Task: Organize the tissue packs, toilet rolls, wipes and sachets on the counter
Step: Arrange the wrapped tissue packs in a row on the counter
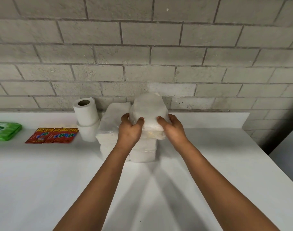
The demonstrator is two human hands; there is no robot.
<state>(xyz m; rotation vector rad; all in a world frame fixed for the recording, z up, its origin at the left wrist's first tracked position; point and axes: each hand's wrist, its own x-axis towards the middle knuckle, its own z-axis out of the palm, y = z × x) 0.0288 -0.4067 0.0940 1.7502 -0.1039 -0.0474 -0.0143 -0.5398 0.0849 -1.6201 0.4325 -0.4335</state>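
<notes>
Far left: a green wipes pack lies flat on the white counter, cut off by the frame edge.
Sachets: a strip of red sachets lies flat just right of the wipes, apart from them, its right end near the base of the rolls.
Rolls: two toilet rolls stand stacked one on the other near the grey block wall, the top one tilted slightly to the left.
Centre stack: clear-wrapped white tissue packs sit piled just right of the rolls, more white packs showing below the hands at the near side.
Left hand: the left hand grasps the left side of the top tissue pack, thumb on its near face.
Top pack: it sits raised on the right part of the pile, its far end tipped up toward the wall.
Right hand: the right hand grasps the pack's right side, thumb pressed against the near face.
</notes>
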